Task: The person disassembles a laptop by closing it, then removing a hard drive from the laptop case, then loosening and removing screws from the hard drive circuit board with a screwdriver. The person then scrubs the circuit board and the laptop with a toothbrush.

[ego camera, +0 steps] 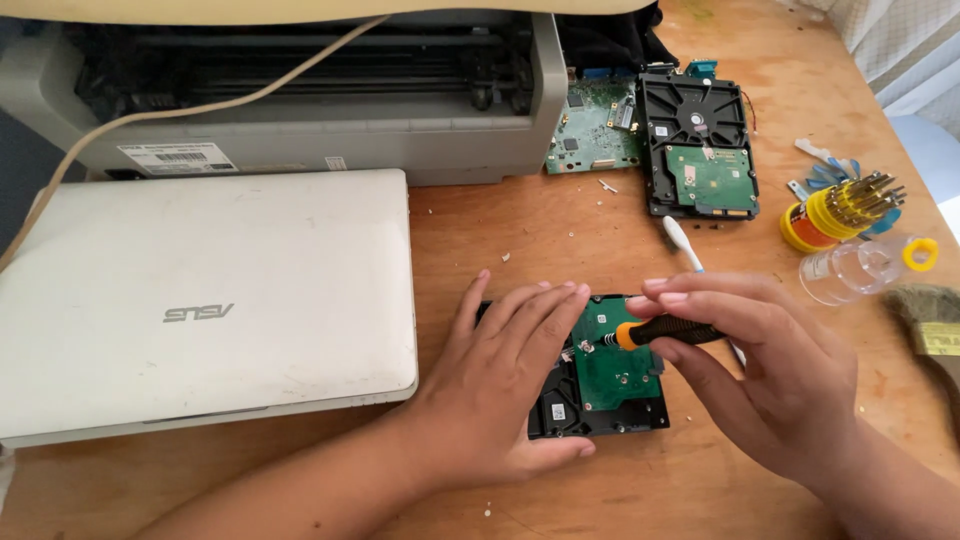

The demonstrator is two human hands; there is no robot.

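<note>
A black hard drive (600, 405) with a green circuit board (615, 370) on top lies on the wooden table in front of me. My left hand (505, 385) presses flat on the drive's left side, fingers spread over the board's edge. My right hand (770, 375) grips a small screwdriver (655, 332) with a black and orange handle. The screwdriver lies nearly level, its metal tip pointing left at a spot near the board's upper left corner, close to my left fingertips.
A closed white laptop (200, 300) lies at the left, a grey printer (300, 100) behind it. At the back right are a loose green board (595, 125) and a second hard drive (700, 140). A yellow bit set (840, 210), clear plastic bottle (865, 265) and brush (930, 320) sit at the right.
</note>
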